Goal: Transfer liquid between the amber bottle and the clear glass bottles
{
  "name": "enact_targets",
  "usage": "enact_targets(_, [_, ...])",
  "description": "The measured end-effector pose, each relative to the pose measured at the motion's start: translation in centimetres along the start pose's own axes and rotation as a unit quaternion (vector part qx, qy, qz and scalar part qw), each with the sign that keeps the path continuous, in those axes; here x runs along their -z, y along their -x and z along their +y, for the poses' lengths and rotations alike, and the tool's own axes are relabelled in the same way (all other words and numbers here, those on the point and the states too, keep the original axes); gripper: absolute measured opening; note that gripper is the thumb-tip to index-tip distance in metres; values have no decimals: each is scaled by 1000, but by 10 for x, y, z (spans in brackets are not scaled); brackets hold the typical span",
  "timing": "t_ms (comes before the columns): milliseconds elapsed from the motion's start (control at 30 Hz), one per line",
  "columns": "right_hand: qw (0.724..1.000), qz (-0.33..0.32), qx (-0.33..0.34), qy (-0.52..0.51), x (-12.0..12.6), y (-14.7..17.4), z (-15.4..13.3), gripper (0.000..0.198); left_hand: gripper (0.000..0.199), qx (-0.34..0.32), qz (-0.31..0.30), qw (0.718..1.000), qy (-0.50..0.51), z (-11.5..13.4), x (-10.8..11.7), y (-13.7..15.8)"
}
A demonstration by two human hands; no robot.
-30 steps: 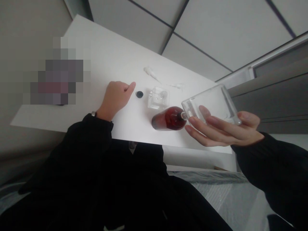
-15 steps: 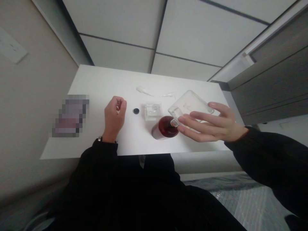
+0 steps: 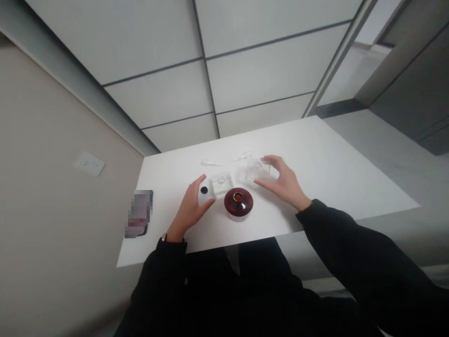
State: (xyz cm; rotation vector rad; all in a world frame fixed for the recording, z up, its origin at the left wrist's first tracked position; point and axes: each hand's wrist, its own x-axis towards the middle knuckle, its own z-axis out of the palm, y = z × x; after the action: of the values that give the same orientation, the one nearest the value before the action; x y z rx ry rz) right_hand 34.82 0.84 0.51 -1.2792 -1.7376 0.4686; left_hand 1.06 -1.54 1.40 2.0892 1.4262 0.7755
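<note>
The right hand (image 3: 282,181) now has the clear glass bottle (image 3: 257,172) beyond and to the right of the red-brown bottle (image 3: 238,205), whereas half a second ago it held it tilted, neck to neck with that bottle. The two are apart, and the red-brown bottle stands upright near the front edge of the white desk (image 3: 322,173), its round open mouth in plain sight. The right grip is spread to the clear bottle's width, fingers at its far side and thumb at its near side, keeping hold of it; whether its base rests on the desk I cannot tell. The left hand (image 3: 191,205), earlier loosely curled, has opened into a wide curve and come closer to the small black cap (image 3: 204,190). Its grip holds nothing: thumb and fingers arch around the cap, seemingly without touching it. The square clear glass piece (image 3: 221,184) sits between the cap and the clear bottle, and behind it lie two slender pale items (image 3: 211,163), as before. The phone-like object (image 3: 138,213), pixelated, remains at the desk's left end.
</note>
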Motion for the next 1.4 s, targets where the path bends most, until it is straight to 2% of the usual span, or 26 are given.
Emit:
enact_targets(67, [999,-28,-11,-24,-13,-9,11,71,86,1,-51,998,-34,6,0,-9])
enact_targets(167, [995,-85,-3,-57,-27,-26,23,71,93,17,-81,994,-70,14,-4,-24])
enact_targets(267, [988,-128,2,-83,-27,-37,31,73,92,39,-76,994,-73,18,-10,-35])
enact_targets(367, [984,-140,11,-105,-13,-44,38,91,83,69,-50,995,-55,20,-15,-40])
enact_targets(433, [985,-123,18,-120,1,-51,43,93,74,85,-39,994,-47,20,-17,-41])
enact_targets(567, [988,-50,24,-146,23,-74,55,72,70,100,-15,994,-50,21,-16,-42])
enact_targets(700, [985,17,-2,-171,23,-81,70,53,71,108,32,992,-60,28,-5,-38])
enact_targets(833, [983,84,-39,-156,15,-72,77,39,67,75,75,991,-77,43,9,-30])
enact_targets(1100, [988,110,-31,-100,10,-65,73,26,67,-22,148,976,-155,62,22,-10])
enact_targets(1300, [988,126,-32,-80,5,-67,86,26,66,-45,143,961,-232,70,26,-5])
enact_targets(1400, [989,127,-34,-73,4,-69,93,25,66,-77,144,952,-260,74,25,-2])
